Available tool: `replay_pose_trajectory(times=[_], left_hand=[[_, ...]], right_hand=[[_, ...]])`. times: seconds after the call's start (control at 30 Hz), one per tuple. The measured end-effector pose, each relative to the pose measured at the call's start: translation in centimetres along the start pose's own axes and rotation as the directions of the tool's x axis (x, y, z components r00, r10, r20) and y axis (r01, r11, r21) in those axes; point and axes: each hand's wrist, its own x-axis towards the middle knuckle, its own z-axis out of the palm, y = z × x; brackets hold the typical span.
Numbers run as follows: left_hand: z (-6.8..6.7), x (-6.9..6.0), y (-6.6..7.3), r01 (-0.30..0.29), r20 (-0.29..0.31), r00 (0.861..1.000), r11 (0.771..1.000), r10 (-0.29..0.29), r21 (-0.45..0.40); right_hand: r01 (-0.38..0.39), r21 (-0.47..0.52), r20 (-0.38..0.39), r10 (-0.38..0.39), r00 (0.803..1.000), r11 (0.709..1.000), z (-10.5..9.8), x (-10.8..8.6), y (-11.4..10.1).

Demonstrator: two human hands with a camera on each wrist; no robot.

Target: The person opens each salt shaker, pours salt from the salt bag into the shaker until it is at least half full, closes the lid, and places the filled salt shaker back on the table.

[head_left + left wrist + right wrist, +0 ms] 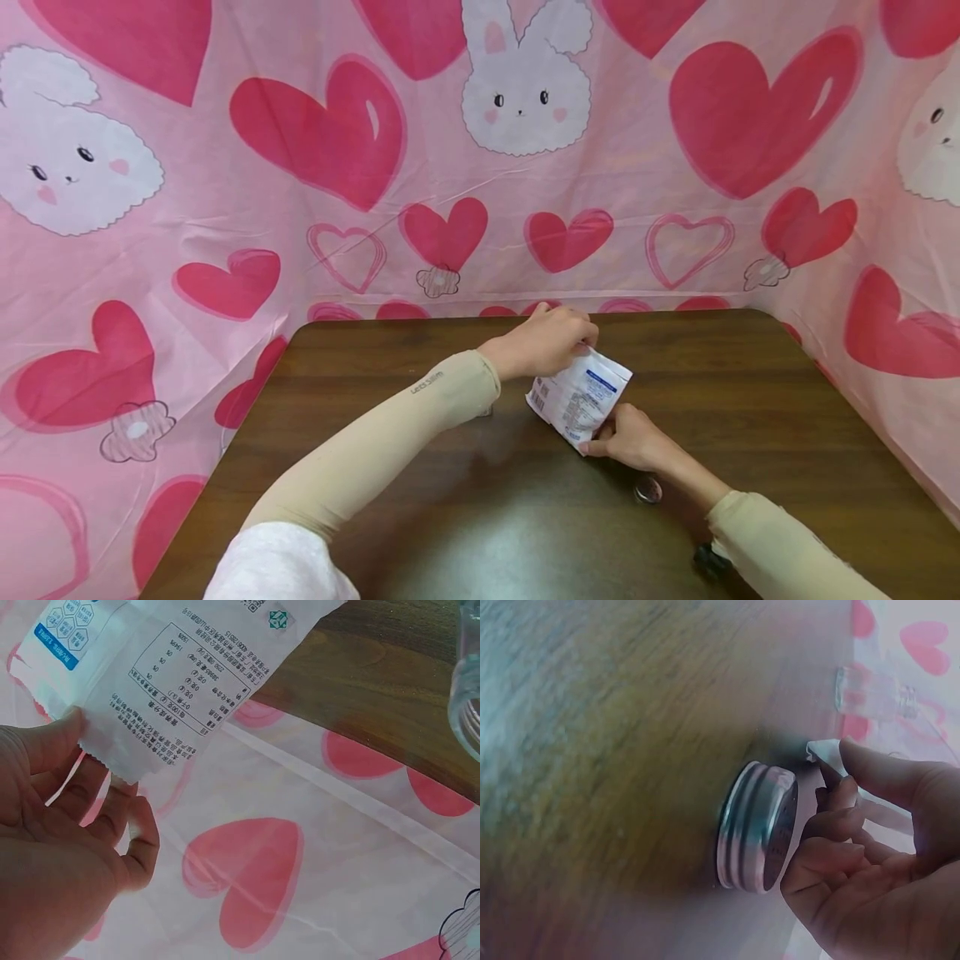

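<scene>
A white printed packet (577, 396) is held tilted above the table between both hands. At its top edge the left hand (547, 340) pinches it; in the left wrist view the thumb and fingers of that hand (82, 825) grip the serrated edge of the packet (165, 682). The right hand (633, 437) pinches the lower right corner, and in the right wrist view this hand (892, 862) has a white corner of the packet (826, 752) between thumb and fingers. A round metal lid (647, 490) lies close below the right hand, large in the right wrist view (754, 825).
A clear glass jar (870, 694) stands beyond the packet in the right wrist view; its edge (466, 694) shows in the left wrist view. A dark object (711, 560) lies by the right sleeve. Pink heart-patterned cloth (630, 167) hangs behind the brown table (360, 350).
</scene>
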Motion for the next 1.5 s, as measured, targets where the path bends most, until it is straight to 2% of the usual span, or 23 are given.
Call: replay_pose_trajectory(times=[0.33, 0.5, 0.87, 1.17, 1.3, 1.5], left_hand=[[-0.8, -0.5, -0.2, -0.006, -0.044, 0.999, 1.000, 0.006, -0.003], [-1.2, -0.7, 0.1, -0.006, -0.061, 0.998, 1.000, 0.006, 0.007], [-1.8, -1.1, 0.2, 0.000, -0.081, 0.997, 1.000, -0.002, -0.029], [-2.3, -1.3, 0.1, 0.007, -0.099, 0.995, 0.998, -0.013, -0.060], [-2.7, -1.4, -0.1, -0.005, -0.121, 0.993, 0.995, -0.007, -0.097], [-3.2, -1.4, -0.4, -0.028, -0.170, 0.985, 0.990, 0.004, -0.136]], right_hand=[[0.026, 0.028, -0.021, -0.025, 0.999, 0.999, -0.4, 0.2, 0.1], [0.004, 0.058, -0.041, -0.002, 0.999, 0.998, -0.7, 0.3, -0.1], [0.021, 0.047, -0.050, -0.019, 0.999, 0.999, -0.9, 0.3, 0.0], [-0.041, 0.195, 0.005, 0.040, 0.999, 0.980, -1.1, 0.2, 0.0], [-0.059, 0.241, 0.003, 0.059, 0.998, 0.969, -1.4, 0.4, -0.1], [-0.042, 0.325, -0.022, 0.052, 0.998, 0.945, -1.6, 0.7, 0.0]])
